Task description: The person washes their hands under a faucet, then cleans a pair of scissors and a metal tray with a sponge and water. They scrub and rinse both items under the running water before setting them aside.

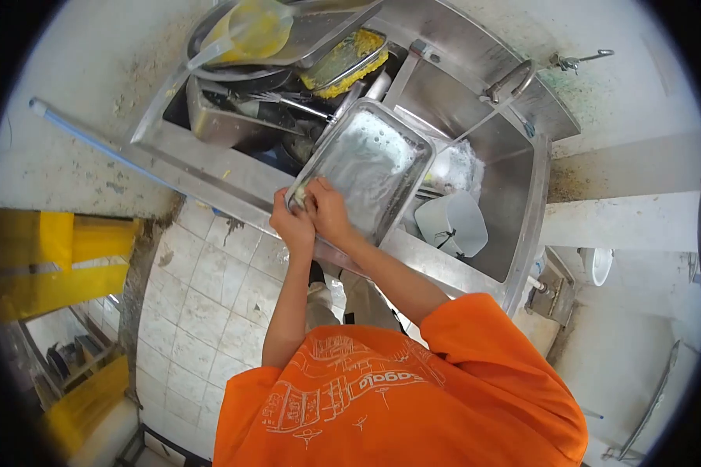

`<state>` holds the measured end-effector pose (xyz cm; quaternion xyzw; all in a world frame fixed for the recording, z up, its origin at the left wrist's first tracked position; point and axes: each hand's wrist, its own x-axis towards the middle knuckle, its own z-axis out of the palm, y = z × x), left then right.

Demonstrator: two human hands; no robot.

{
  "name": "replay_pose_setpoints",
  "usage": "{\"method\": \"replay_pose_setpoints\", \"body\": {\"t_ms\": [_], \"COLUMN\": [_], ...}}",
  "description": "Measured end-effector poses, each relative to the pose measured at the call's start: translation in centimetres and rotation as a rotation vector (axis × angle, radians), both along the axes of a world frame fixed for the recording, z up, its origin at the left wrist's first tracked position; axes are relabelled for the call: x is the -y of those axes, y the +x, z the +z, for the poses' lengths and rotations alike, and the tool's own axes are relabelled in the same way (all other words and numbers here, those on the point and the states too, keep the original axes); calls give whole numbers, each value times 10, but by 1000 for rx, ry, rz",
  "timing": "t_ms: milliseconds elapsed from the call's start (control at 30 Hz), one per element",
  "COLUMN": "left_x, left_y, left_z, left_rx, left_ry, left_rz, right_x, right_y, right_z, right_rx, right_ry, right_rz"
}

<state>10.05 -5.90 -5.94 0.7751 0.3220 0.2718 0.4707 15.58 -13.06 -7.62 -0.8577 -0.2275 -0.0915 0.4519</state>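
A rectangular metal tray [410,191] with white soapy water in it lies tilted across the sink divider. At its near left corner, my left hand [293,227] is closed around the rim. My right hand [329,212] is closed at the same corner, pressed against the inside of the tray. Between the two hands shows a small pale yellowish sponge-like pad [301,194], mostly hidden by the right fingers.
Dirty dishes fill the left basin: a yellow-stained plastic jug [257,31], a yellow-smeared pan [343,64], a whisk [296,103] and a metal container [226,121]. Water runs from the tap [514,82] into the right basin, onto foam beside a white plastic tub [453,222].
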Motion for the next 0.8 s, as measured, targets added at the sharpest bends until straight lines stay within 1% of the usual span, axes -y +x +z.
{"method": "replay_pose_setpoints", "body": {"t_ms": [33,67,100,133,233,267,333,367,400,467,533,567,633,667,733,767,800], "left_x": [1,-1,-4,-6,-1,-1,3,0,0,-2,-3,-3,-2,1,4,4,5], "left_y": [0,-1,1,0,1,2,3,2,1,2,2,2,4,5,7,7,9], "left_z": [3,5,0,-4,7,10,14,-2,2,9,-3,-7,-3,0,9,10,9], "left_rx": [-10,-28,-15,-16,-18,-13,20,-5,-3,-31,-14,-7,-42,-79,-70,-71,-72], "left_ry": [-42,-83,-3,12,22,31,-121,38,42,22,79,126,139,138,128,119,116], "left_rz": [-20,-40,-73,-82,-111,-136,-127,-106,-119,-157,-146,-128,-126,-124,-128,-120,-124], "right_x": [-3,-2,1,1,-5,-6,-11,-10,-6,8,27,34,43,42,39,45,53], "right_y": [-3,4,16,28,55,49,26,28,39,85,138,153,169,163,145,142,147], "right_z": [5,5,4,4,14,15,17,20,16,11,9,15,25,15,-15,-14,-7], "right_rx": [-107,-108,-26,59,96,101,319,349,351,345,126,129,58,57,205,314,311], "right_ry": [58,71,69,66,113,121,-128,-53,-51,-169,-218,-207,-388,-388,-493,-561,-565], "right_rz": [94,83,-15,-111,-181,-206,340,332,318,29,-224,-229,-369,-376,-282,-209,-211]}}
